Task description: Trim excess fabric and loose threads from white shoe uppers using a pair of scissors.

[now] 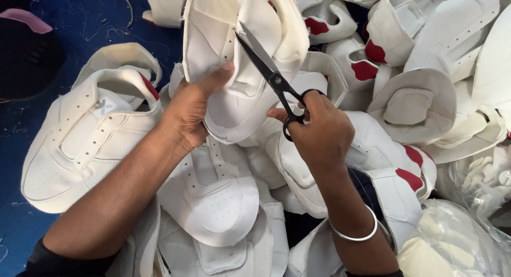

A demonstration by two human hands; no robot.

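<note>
Far left: dark cap with pink brim (26, 37) lying on the blue floor (69, 11), loose thread bits scattered around it. Just right of that, a white shoe upper with perforated toe (80, 144) lies flat on the floor, red lining showing at its collar.

Left hand (191, 109) comes in from the near left, forearm crossing the pile. Fingers closed around the held white upper (239, 59), thumb pressed on its front face, the rest hidden behind it. The upper is lifted above the pile, centre far, upright, cream foam lining showing at its top edge.

Black scissors (269, 72) lie against that upper, blades pointing far-left, tips touching or just over the white material; blades look nearly closed, can't tell if anything is between them.

Right hand (319, 133) is right of centre, curled around the scissor handles, fingers through the loops, firm grip. Silver bangle (354, 232) on that wrist.

Under both arms: more white uppers stacked, one with a rounded perforated toe (223, 202) near centre.

Right side: big heap of white uppers with red heel patches (404, 59), overlapping, running to the far right edge. Near right corner: clear plastic bags (463, 240), crumpled, touching the heap.
</note>
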